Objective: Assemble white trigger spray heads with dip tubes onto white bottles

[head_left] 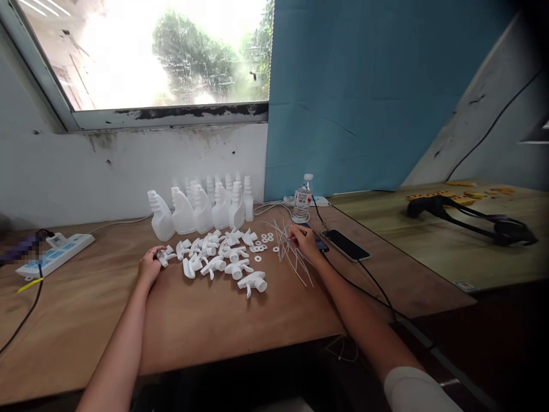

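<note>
My left hand (pixel 149 268) is closed round a white trigger spray head (pixel 164 257) at the left end of a pile of similar spray heads (pixel 213 264). Over a loose bunch of thin white dip tubes (pixel 295 264), my right hand (pixel 303 240) has its fingers pinched together on a tube. Small white ring washers (pixel 258 258) lie between the pile and the tubes. Behind the spray heads, several white spray bottles (pixel 184 214) stand upright without tops.
A clear water bottle (pixel 302 200) stands behind my right hand. One phone (pixel 345 245) lies to its right, with black cables running over the table edge. At the left is a power strip (pixel 55 256). A black strap-like object (pixel 458 217) rests on the neighbouring table.
</note>
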Available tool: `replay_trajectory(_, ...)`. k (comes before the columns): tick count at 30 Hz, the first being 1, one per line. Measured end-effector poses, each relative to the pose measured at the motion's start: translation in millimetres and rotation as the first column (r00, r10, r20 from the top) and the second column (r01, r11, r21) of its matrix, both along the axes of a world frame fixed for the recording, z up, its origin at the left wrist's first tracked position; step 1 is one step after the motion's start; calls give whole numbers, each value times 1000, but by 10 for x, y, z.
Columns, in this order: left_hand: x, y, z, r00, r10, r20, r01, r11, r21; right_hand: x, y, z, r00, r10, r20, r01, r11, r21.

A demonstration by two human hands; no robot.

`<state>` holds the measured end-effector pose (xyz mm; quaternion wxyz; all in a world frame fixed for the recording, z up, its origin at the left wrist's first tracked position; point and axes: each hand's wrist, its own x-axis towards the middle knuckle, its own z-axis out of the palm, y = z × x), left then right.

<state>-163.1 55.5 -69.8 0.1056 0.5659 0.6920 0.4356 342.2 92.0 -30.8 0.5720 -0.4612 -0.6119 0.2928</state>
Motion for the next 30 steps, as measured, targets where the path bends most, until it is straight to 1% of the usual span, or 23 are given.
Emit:
replay_trajectory(3,-39,32,-68,994,8,112,-11,1000,24,17,14,-27,999,7,35,-8,1000,11)
replay_trajectory(6,-43,61,-91,983,-18,181,9,999,53,25,22,-45,993,32,111,-34,999,19)
replay_trajectory(9,-23,74,-72,977,-22,210,3,996,92,-19,9,-45,970,97,222,-102,995,11)
replay_trajectory(12,2,43,-52,977,26,213,-60,986,155,-55,-18,-14,934,126,334,-144,989,29)
replay_trajectory(14,13,-8,-56,972,89,219,-131,973,189,-33,-45,21,918,85,388,-123,990,73)
replay_trajectory(16,17,-67,-76,964,142,224,-187,963,195,37,-85,52,907,25,421,-82,990,118)
replay_trajectory(19,0,-115,-111,960,174,219,-213,962,170,217,-167,53,872,-103,479,0,978,209)
replay_trajectory(21,-28,-90,-127,954,200,224,-237,960,151,367,-232,11,819,-220,530,69,955,289)
replay_trajectory(23,-66,-20,-134,942,231,243,-267,955,129,516,-299,-60,744,-320,587,135,932,338)
replay_trajectory(27,-151,174,-131,921,264,285,-296,953,71,732,-417,-226,585,-421,694,269,907,324)
replay_trajectory(30,-209,304,-125,910,249,333,-276,960,37,801,-464,-311,497,-439,749,362,889,281)
